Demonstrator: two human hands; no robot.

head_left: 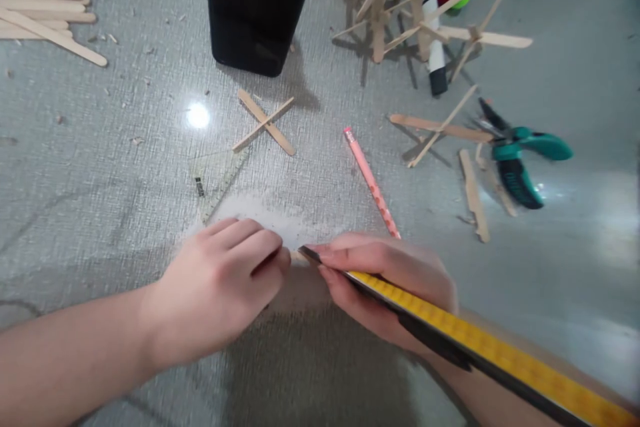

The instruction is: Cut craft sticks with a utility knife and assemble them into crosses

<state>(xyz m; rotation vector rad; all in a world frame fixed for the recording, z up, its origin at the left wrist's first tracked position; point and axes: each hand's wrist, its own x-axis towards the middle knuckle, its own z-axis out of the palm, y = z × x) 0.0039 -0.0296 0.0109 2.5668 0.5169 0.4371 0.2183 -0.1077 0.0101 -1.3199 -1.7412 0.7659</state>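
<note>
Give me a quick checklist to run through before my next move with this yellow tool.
1. Stick steadied: ok; the left hand pinches the wooden stick, with only a short bit showing.
2. Tool gripped: ok; the right hand is closed around the yellow tool.
3. Left fingertips well clear of the tool's dark tip: not ok; they sit very close to it.
4. Pink pencil free of the right hand: cannot tell; its lower end meets the hand's outline.
5. Pliers out of the way: ok; they lie apart from both hands.
</note>
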